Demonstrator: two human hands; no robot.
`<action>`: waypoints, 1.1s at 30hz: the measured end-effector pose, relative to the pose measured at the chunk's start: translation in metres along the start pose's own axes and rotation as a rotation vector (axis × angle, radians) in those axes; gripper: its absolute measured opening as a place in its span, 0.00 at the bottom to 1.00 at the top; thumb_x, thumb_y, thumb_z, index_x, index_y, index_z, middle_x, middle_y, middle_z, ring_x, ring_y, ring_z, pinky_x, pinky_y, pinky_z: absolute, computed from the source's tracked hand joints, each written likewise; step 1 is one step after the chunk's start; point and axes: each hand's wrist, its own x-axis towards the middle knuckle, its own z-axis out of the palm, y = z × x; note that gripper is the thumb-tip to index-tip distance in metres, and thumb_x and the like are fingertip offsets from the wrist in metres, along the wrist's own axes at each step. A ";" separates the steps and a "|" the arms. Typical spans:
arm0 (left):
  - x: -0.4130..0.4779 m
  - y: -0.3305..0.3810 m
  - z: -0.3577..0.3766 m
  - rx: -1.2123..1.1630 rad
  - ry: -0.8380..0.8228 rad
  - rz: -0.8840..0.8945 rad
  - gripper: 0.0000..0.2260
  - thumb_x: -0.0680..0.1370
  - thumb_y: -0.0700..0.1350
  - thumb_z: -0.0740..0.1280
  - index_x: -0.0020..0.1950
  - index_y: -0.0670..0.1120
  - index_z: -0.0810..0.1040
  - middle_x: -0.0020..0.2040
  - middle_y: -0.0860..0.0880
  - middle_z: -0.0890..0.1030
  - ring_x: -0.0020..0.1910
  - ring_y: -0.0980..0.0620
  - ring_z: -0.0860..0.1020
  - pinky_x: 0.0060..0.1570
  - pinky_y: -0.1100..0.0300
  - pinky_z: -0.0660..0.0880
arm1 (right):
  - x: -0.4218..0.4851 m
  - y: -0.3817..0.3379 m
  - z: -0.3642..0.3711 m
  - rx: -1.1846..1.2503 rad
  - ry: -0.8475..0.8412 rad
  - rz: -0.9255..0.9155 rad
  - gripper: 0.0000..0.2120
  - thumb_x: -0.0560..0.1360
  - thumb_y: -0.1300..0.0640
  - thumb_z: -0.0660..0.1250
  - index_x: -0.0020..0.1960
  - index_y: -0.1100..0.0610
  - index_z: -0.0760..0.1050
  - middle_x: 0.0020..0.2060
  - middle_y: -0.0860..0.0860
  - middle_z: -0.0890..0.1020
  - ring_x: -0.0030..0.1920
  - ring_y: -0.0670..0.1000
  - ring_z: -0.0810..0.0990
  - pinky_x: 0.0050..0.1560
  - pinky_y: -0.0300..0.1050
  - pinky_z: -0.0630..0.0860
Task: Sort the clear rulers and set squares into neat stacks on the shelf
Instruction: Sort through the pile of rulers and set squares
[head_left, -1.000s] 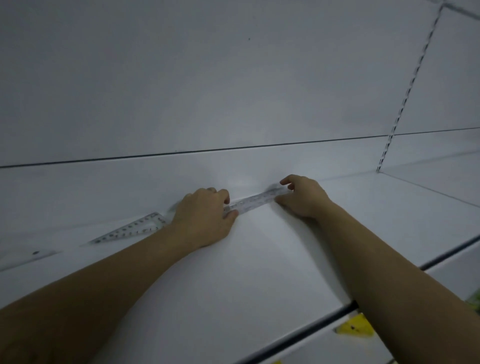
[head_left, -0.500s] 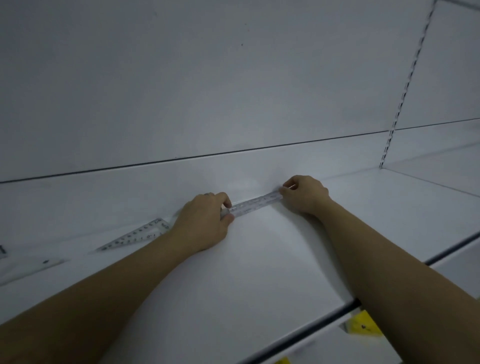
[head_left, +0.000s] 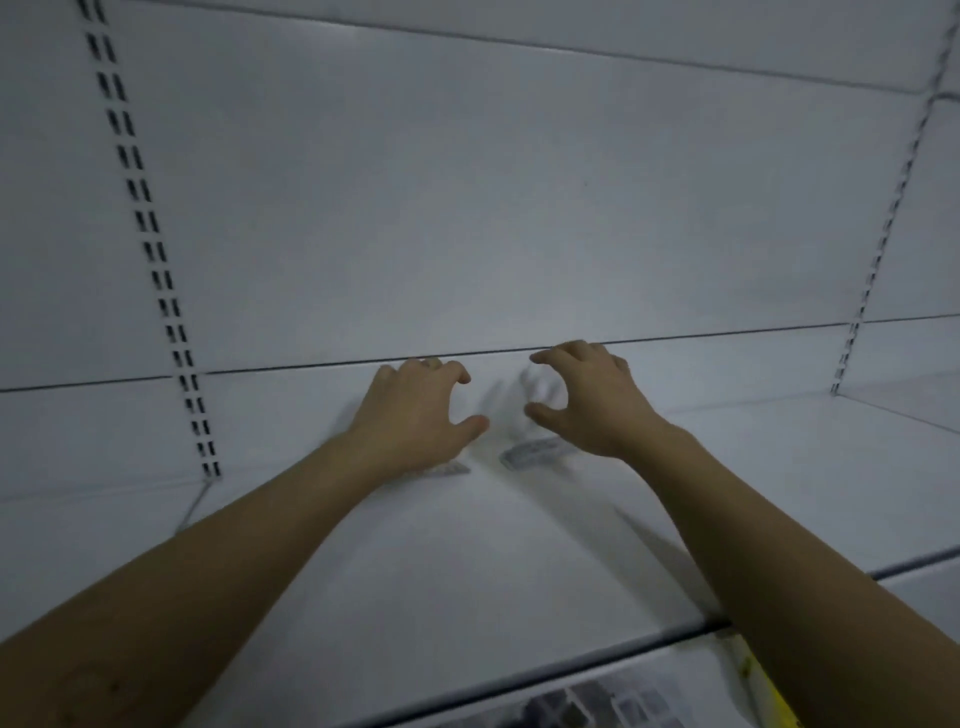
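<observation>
Head cam view, working from the front of the shelf (head_left: 467, 597) back: both forearms reach in over the front edge, and below that edge there's some blurry packaging and a bit of yellow I can't identify. Further in, toward the back edge, a clear ruler (head_left: 535, 451) lies flat, just beside and partly under the right hand (head_left: 587, 400). Another clear piece (head_left: 447, 469) pokes out from under the left hand (head_left: 415, 410), too smeared to say if it's a ruler or a set square. Both hands hover with fingers spread and curled, gripping nothing. My guess is the risk here is grabbing blind: this clear plastic barely shows on white, so a fast pinch could skid a piece into the back wall (head_left: 519, 208) or mix the stacks.
</observation>
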 end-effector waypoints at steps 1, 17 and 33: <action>-0.007 -0.012 -0.012 0.009 0.009 -0.013 0.27 0.74 0.64 0.63 0.68 0.53 0.69 0.64 0.52 0.75 0.64 0.50 0.70 0.64 0.52 0.63 | 0.002 -0.018 -0.004 0.003 0.001 -0.040 0.29 0.74 0.42 0.66 0.72 0.48 0.64 0.70 0.51 0.68 0.69 0.54 0.64 0.71 0.52 0.59; -0.243 -0.270 -0.156 0.216 -0.002 -0.446 0.29 0.73 0.68 0.60 0.69 0.55 0.67 0.66 0.52 0.73 0.66 0.50 0.68 0.63 0.50 0.61 | 0.019 -0.377 0.028 0.108 -0.188 -0.504 0.34 0.73 0.39 0.66 0.75 0.47 0.59 0.72 0.52 0.65 0.70 0.55 0.64 0.70 0.54 0.63; -0.420 -0.434 -0.202 0.259 -0.112 -0.752 0.33 0.70 0.72 0.54 0.72 0.59 0.64 0.72 0.52 0.68 0.70 0.48 0.64 0.68 0.46 0.60 | -0.002 -0.621 0.120 0.085 -0.534 -0.687 0.28 0.77 0.40 0.62 0.73 0.50 0.63 0.68 0.56 0.69 0.66 0.59 0.70 0.67 0.55 0.68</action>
